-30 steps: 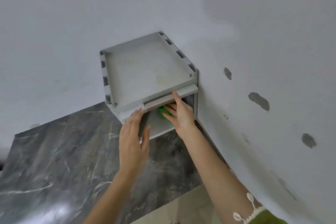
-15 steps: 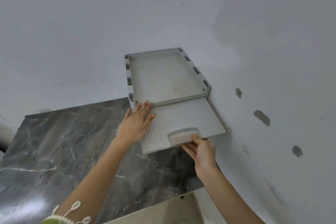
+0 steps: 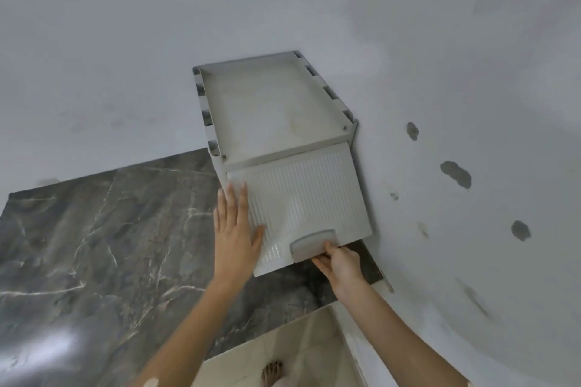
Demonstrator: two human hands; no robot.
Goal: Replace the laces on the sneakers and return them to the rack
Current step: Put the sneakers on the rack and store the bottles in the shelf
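**Rack.** The grey plastic shoe rack [image 3: 276, 110] stands on a dark marble-patterned surface [image 3: 94, 229], pushed into the corner. Its back meets the rear wall [image 3: 125, 41] and its right side lies against the right wall [image 3: 471, 41]. The top is a shallow tray with a raised rim, and slotted openings run along both side edges.

**Door panel.** A ribbed door panel [image 3: 314, 185] projects forward from below the top tray, tilted down toward the viewer. It covers the front compartment, so the contents, including any sneakers, cannot be seen. A curved grey handle [image 3: 312, 243] sits at the middle of the panel's front edge.

**Left hand.** The left hand [image 3: 234, 236] lies flat on the panel's left margin, with straight fingers pointing toward the rack and the thumb spread onto the ribs. It grasps nothing.

**Right hand.** The right hand [image 3: 341, 264] pinches the handle, with the thumb on its lower edge and the fingers curled beneath the panel.

**Surroundings.**
- The right wall carries several dark grey patches [image 3: 456, 173], close beside the panel's right edge.
- Pale floor tiles [image 3: 283, 345] show below the marble surface's front edge.
- A bare foot [image 3: 272, 372] is visible on the tiles.
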